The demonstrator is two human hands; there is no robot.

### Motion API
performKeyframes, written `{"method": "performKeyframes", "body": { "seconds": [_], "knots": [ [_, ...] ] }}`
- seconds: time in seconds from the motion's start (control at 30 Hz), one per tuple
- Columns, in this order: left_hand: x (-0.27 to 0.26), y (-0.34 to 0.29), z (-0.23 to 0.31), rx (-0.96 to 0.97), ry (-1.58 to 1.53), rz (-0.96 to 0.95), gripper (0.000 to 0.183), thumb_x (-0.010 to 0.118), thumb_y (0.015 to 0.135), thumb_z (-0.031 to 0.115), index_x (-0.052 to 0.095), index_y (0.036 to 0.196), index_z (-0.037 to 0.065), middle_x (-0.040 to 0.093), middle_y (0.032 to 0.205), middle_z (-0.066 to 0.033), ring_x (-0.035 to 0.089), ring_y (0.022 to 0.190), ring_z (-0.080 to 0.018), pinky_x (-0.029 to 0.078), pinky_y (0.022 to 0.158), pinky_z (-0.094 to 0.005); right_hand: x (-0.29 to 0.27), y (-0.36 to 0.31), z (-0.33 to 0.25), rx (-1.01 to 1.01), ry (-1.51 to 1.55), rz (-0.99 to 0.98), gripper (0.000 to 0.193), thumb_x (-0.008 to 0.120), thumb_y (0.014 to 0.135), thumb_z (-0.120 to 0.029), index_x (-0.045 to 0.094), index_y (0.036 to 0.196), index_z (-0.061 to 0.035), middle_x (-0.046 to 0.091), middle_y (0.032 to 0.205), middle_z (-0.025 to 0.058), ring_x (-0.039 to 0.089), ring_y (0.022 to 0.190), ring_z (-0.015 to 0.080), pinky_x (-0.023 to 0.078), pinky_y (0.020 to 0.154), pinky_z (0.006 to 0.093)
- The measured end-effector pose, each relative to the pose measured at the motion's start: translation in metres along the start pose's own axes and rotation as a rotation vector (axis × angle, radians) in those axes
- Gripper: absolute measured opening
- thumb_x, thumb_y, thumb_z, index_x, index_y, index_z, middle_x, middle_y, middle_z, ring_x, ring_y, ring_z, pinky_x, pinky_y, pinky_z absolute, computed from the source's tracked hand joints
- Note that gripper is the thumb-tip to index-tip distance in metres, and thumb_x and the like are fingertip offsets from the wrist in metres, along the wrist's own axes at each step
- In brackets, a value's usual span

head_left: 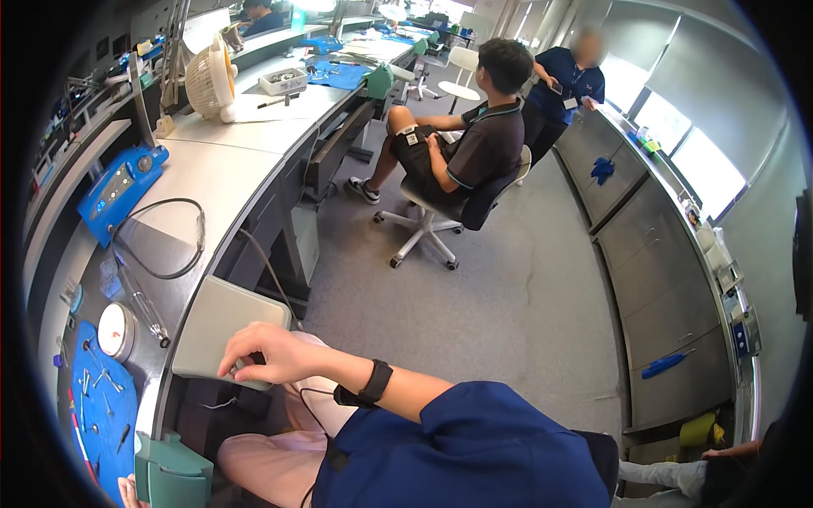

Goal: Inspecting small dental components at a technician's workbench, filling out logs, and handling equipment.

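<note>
My right hand, with a black band on its wrist, hovers at or rests on the front edge of a beige box fixed under the bench edge. Its fingers are loosely bent and apart, with nothing seen in them; whether they press on the box is unclear. Only some fingertips of my left hand show at the lower left, beside a green bench fitting. Near it a blue mat carries several small metal instruments. A white round tub and a slim metal handpiece lie beyond the mat.
A blue control unit with a looped black cord stands on the bench. Farther along are a fan and a white box. A person sits on a wheeled chair; another stands behind. Metal cabinets line the right.
</note>
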State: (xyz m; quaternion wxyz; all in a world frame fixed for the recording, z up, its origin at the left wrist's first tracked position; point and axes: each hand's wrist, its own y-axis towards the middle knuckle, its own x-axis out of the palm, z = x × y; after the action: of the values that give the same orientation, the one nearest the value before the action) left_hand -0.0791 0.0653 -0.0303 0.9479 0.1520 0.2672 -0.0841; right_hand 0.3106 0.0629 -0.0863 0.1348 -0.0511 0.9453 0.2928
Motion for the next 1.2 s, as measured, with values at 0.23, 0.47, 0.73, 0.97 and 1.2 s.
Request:
{"method": "performKeyframes", "body": {
  "seconds": [0.23, 0.47, 0.73, 0.97, 1.2],
  "knots": [
    [-0.016, 0.002, -0.024, -0.216, -0.022, -0.052, 0.032, 0.039, 0.088, 0.008, 0.045, 0.118, -0.003, 0.051, 0.106, -0.0110, 0.049, 0.087, -0.0170, 0.042, 0.074, -0.0267, -0.001, 0.000, 0.002, -0.049, 0.009, 0.036, 0.018, 0.066, 0.062, -0.004, 0.068, 0.078, -0.0104, 0.059, 0.067, 0.0033, 0.051, 0.052, 0.0159, 0.038, 0.050, 0.0283],
    [-0.001, -0.006, -0.005, -0.165, 0.466, 0.031, 0.036, 0.037, 0.090, 0.012, 0.039, 0.124, -0.002, 0.047, 0.117, -0.0118, 0.048, 0.100, -0.0172, 0.039, 0.085, -0.0281, -0.005, -0.003, -0.003, -0.004, -0.020, -0.041, 0.014, 0.066, 0.065, -0.005, 0.067, 0.077, -0.0122, 0.058, 0.068, -0.0011, 0.048, 0.052, 0.0136, 0.035, 0.056, 0.0265],
    [-0.021, -0.004, -0.025, -0.051, -0.341, -0.191, 0.034, 0.040, 0.090, 0.007, 0.040, 0.122, -0.003, 0.048, 0.116, -0.0129, 0.049, 0.100, -0.0198, 0.040, 0.085, -0.0285, -0.002, -0.004, 0.002, -0.007, -0.038, -0.029, 0.012, 0.067, 0.063, -0.008, 0.067, 0.073, -0.0138, 0.060, 0.067, -0.0036, 0.047, 0.049, 0.0128, 0.034, 0.059, 0.0256],
    [-0.032, 0.002, -0.081, 0.009, -0.030, 0.035, 0.033, 0.050, 0.086, 0.011, 0.046, 0.118, 0.001, 0.052, 0.111, -0.0153, 0.052, 0.096, -0.0268, 0.042, 0.082, -0.0350, -0.005, -0.002, -0.003, 0.055, 0.045, -0.076, 0.010, 0.064, 0.069, -0.004, 0.067, 0.077, -0.0079, 0.061, 0.071, -0.0002, 0.049, 0.053, 0.0120, 0.036, 0.054, 0.0245],
    [-0.028, 0.012, -0.067, -0.339, -0.709, -0.042, 0.022, 0.049, 0.089, 0.019, 0.047, 0.105, 0.004, 0.051, 0.102, -0.0044, 0.051, 0.096, -0.0121, 0.043, 0.083, -0.0261, 0.000, -0.003, 0.002, -0.005, -0.120, 0.043, 0.011, 0.062, 0.072, -0.012, 0.066, 0.082, -0.0135, 0.061, 0.068, 0.0004, 0.052, 0.056, 0.0137, 0.037, 0.061, 0.0282]
  ]
}}
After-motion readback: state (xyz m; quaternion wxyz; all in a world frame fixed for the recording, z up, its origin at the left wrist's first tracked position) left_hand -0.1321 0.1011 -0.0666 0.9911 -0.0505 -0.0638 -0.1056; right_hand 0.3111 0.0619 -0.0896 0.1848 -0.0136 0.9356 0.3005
